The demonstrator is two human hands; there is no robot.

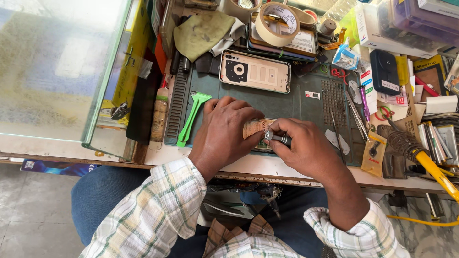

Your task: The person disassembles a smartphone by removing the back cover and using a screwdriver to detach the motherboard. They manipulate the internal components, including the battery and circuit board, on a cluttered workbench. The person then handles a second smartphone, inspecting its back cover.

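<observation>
My left hand lies palm down on an opened phone body on the dark green work mat, covering most of it. My right hand grips a small metal screwdriver, its top end pointing left over the phone's near edge. The tip is hidden by my fingers. Beyond my hands lies a detached gold phone back cover, inner side up.
A green plastic pry tool lies left of my hands. Tweezers and a yellow-handled soldering iron are on the right. A tape roll, stacked phones, a cloth and boxes crowd the back. A glass case stands left.
</observation>
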